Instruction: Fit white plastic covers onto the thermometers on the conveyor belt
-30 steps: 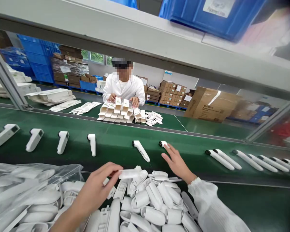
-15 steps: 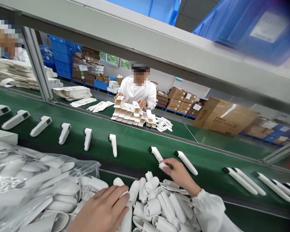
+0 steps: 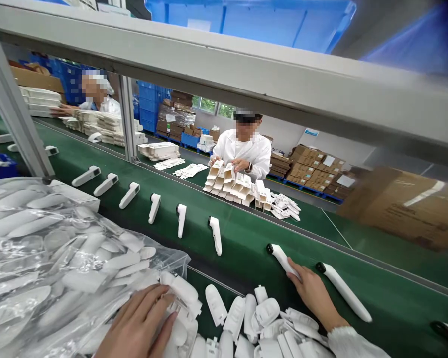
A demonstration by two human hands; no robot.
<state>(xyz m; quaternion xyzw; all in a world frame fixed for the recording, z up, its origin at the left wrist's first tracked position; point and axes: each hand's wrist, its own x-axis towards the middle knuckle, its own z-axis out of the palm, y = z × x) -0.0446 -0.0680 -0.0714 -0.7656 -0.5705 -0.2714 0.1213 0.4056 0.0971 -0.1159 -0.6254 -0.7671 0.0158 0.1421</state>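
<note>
On the green conveyor belt, my right hand point(image 3: 313, 293) is closed round the handle end of a white infrared thermometer point(image 3: 280, 256) with a black tip. Its fingers partly hide the lower handle. My left hand point(image 3: 142, 318) lies over loose white plastic covers point(image 3: 184, 291) beside the clear bag, fingers slightly bent and apart; what lies under the fingertips is partly hidden. Between my hands spreads a heap of curved white covers point(image 3: 267, 313). Another white thermometer point(image 3: 343, 291) rests on the belt to the right of my right hand.
A clear plastic bag point(image 3: 70, 263) full of white covers fills the lower left. More thermometers point(image 3: 155, 208) lie spaced along the belt point(image 3: 239, 233). Across it, a person in white handles small open boxes point(image 3: 227, 184). A metal shelf beam point(image 3: 209, 59) crosses above, with blue bins point(image 3: 254, 22) on it.
The view has turned left, so the scene sits farther right. My right hand now covers the thermometer's handle, where a small white piece showed between its fingers. My left hand has shifted towards the bag.
</note>
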